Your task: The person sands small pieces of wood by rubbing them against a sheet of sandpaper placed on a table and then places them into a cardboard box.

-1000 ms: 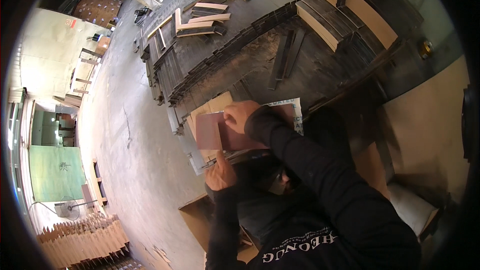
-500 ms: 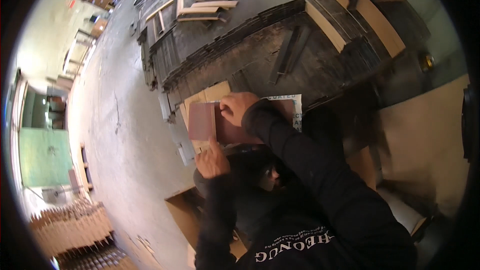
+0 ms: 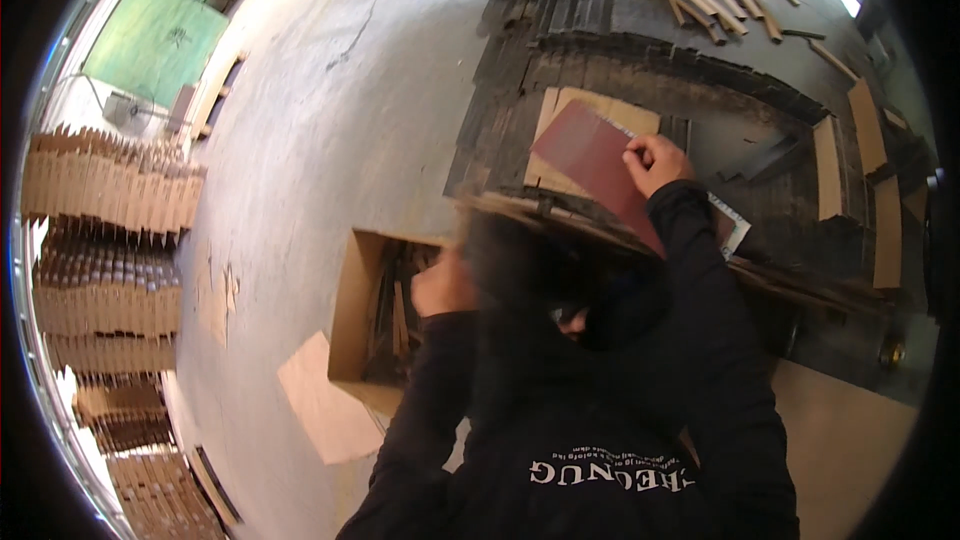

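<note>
From the head camera, take the open cardboard box (image 3: 360, 310) on the grey floor as your landmark. Your left hand (image 3: 443, 285) sits at the box's right edge, over its opening; the hand is blurred, so you cannot tell whether its fingers are closed on anything or apart. Inside the box, thin brownish strips (image 3: 398, 315) stand on end, mostly in shadow, and what they are is hard to say.

Up and to the right of the box, your right hand (image 3: 655, 162) pinches the upper edge of a reddish-brown sheet (image 3: 590, 155), fingers closed on it. The sheet is tilted, its lower right end hidden behind your dark sleeve (image 3: 700, 270). Behind the sheet lies a pale cardboard panel (image 3: 590, 105), resting on dark stacked slats (image 3: 600, 40). A light-edged sheet (image 3: 732, 230) pokes out just right of the sleeve, mostly covered.

Below the box, a loose cardboard flap (image 3: 320, 410) lies flat on the floor, touching the box's lower corner. Far left of the box, rows of folded cartons (image 3: 105, 240) bend along the rim, cut off by the lens edge.
</note>
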### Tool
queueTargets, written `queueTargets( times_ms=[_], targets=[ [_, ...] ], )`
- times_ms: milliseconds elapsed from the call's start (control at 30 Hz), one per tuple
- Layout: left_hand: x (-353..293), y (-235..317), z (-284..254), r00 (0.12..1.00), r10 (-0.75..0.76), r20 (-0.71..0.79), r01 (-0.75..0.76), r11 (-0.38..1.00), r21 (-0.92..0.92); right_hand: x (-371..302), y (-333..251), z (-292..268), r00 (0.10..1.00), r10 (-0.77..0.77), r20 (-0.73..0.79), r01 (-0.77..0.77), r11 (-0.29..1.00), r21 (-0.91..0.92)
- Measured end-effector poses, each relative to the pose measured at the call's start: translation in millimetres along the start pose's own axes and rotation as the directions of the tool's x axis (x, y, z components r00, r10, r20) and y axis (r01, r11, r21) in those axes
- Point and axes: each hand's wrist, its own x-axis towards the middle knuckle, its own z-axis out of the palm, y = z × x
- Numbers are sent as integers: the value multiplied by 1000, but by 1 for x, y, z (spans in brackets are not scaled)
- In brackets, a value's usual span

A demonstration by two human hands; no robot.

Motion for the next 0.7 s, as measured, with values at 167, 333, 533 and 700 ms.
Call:
queueTargets(
  times_ms=[167,333,533,700],
  targets=[
    [-81,-134,19,947,-313,-75,319,943,92,3,3,0,997,-8,74,10,1000,-24],
    [28,-16,-15,986,-50,-159,-4,947,-321,0,14,-16,993,111,47,-112,994,11],
    [111,219,-31,810,482,-335,-561,468,-683,0,7,-18,997,-36,73,23,985,171],
    [134,361,8,631,762,-146,-775,606,-180,-12,11,-38,995,-23,94,7,986,165]
  ],
)
